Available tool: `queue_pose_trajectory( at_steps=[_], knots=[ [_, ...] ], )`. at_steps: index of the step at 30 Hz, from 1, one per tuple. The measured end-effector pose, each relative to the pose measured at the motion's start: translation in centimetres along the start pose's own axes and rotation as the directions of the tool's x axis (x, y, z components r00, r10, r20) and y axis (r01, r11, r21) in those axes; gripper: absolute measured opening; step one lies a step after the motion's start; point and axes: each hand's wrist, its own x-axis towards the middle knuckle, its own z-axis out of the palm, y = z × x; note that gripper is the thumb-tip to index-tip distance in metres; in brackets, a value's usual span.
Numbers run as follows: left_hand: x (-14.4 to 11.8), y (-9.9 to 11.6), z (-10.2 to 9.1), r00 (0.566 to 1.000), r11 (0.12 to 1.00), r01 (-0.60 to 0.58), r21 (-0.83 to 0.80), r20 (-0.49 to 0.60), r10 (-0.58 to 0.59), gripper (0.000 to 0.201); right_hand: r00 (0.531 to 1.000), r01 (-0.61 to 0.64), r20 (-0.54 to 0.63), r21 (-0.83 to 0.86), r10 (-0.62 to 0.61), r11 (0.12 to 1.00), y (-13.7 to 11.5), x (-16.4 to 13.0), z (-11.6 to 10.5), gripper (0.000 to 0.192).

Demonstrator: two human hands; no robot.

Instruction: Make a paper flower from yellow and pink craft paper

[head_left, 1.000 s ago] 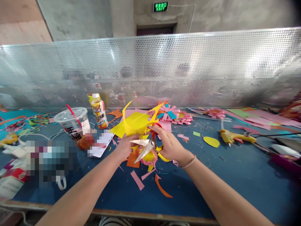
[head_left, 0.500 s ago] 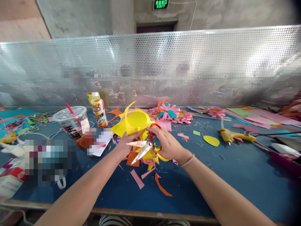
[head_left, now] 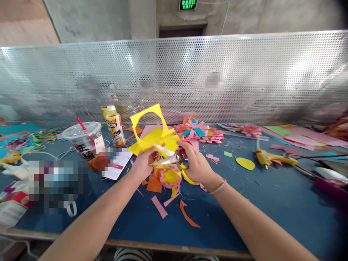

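My left hand pinches the lower edge of a yellow paper piece that stands up like a frame around a large round hole. My right hand grips scissors with a red and a yellow handle loop. Their blades are parted and point left, close to my left fingers, by the lower part of the yellow paper. More yellow paper lies behind. Just below the scissors sits a pink-edged paper flower with a yellow centre, partly beside an orange paper square.
On the left stand a lidded plastic cup, a drink bottle and a phone. Larger paper flowers lie at the back. To the right are a yellow paper oval and a yellow glue gun. A perforated metal screen edges the table.
The yellow paper has turned upright, so its round hole now faces me. The scissors have shifted up and right, their tips leaving the space over the flower, which shows more fully.
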Motion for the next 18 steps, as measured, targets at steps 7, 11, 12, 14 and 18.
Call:
queue_pose_trajectory(
  at_steps=[7,11,12,14,18],
  knots=[
    [0.2,0.5,-0.4,0.999,0.996,-0.034,-0.085,0.017,0.035,0.015,0.968,-0.251,-0.023,-0.128,0.25,0.96,0.7,0.3,0.7,0.055],
    [0.2,0.3,-0.2,0.995,0.992,-0.091,-0.089,0.036,0.095,0.015,0.963,-0.258,0.023,-0.202,0.268,0.945,0.9,0.2,0.8,0.055],
    [0.2,0.2,-0.1,0.993,0.992,-0.105,-0.072,0.041,0.108,0.015,0.963,-0.256,0.032,-0.218,0.269,0.942,0.9,0.2,0.9,0.056],
    [0.2,-0.1,-0.1,0.988,0.99,-0.136,-0.028,0.072,0.137,0.016,0.96,-0.259,0.041,-0.244,0.276,0.935,0.8,0.1,1.0,0.056],
    [0.1,-0.6,-0.1,0.978,0.987,-0.161,0.019,0.14,0.157,0.02,0.95,-0.295,0.027,-0.259,0.312,0.92,0.6,0.2,1.3,0.054]
  ],
)
